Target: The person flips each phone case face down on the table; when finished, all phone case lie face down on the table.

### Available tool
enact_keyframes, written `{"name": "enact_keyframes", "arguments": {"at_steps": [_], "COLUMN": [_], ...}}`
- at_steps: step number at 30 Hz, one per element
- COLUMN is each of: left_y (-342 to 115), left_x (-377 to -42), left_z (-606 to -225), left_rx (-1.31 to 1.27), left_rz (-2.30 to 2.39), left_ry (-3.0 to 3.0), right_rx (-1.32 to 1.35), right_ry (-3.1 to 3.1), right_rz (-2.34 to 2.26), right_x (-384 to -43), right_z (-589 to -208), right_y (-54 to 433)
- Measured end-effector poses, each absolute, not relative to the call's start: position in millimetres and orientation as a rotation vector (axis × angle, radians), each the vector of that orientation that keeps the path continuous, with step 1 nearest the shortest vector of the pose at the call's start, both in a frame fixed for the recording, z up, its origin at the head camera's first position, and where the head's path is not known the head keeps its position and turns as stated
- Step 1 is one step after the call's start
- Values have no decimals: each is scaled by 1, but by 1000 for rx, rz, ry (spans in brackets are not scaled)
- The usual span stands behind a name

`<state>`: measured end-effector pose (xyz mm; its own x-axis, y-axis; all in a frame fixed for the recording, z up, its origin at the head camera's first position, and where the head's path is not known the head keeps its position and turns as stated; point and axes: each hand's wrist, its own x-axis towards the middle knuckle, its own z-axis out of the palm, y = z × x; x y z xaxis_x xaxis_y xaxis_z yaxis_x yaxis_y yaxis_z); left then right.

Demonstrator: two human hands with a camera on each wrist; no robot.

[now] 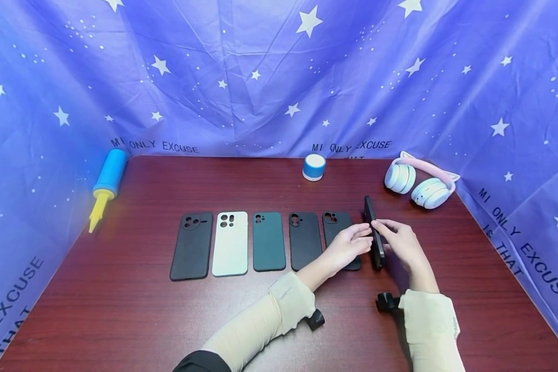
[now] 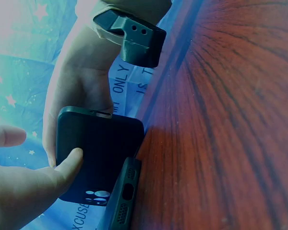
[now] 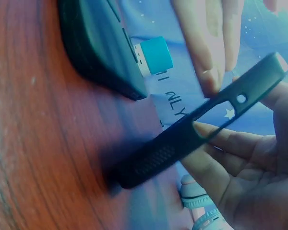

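A black phone case [image 1: 374, 235] stands on its long edge at the right end of a row of phone cases. My right hand [image 1: 402, 245] pinches it from the right, its fingers [image 3: 211, 139] against one face. My left hand [image 1: 349, 247] touches the opposite face, with one fingertip [image 2: 76, 157] on the back near the camera holes. Left of it lie a black case [image 1: 337, 230], partly hidden by my left hand, another black case [image 1: 305, 243], a dark green case [image 1: 269, 243], a white case [image 1: 230, 248] and a black case [image 1: 190, 253].
Cat-eared headphones [image 1: 428, 181] rest at the back right, and a blue and white cylinder [image 1: 313, 167] stands at the back. A blue hand pump [image 1: 109, 173] with a yellow nozzle lies at the left edge. Starry purple cloth [image 1: 260, 103] hangs around the wooden table [image 1: 135, 310].
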<state>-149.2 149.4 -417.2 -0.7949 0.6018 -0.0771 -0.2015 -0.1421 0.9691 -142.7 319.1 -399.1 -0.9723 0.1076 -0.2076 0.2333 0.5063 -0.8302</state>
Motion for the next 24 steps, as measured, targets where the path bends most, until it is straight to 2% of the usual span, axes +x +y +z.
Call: {"name": "enact_keyframes", "arguments": {"at_steps": [15, 19, 24], "left_y": [149, 149, 148], "left_x": [-146, -145, -144], "left_z": [-419, -418, -416], "left_rx": [469, 436, 432], "left_rz": [1694, 1662, 1645], "left_ry": [1741, 1745, 1753], "right_rx": [353, 416, 474], "right_ry": [2266, 2343, 2563], "right_rz": [-2113, -2010, -1600], "right_x": [-137, -137, -138], "right_z": [-404, -405, -410], "right_y": [336, 341, 348]}}
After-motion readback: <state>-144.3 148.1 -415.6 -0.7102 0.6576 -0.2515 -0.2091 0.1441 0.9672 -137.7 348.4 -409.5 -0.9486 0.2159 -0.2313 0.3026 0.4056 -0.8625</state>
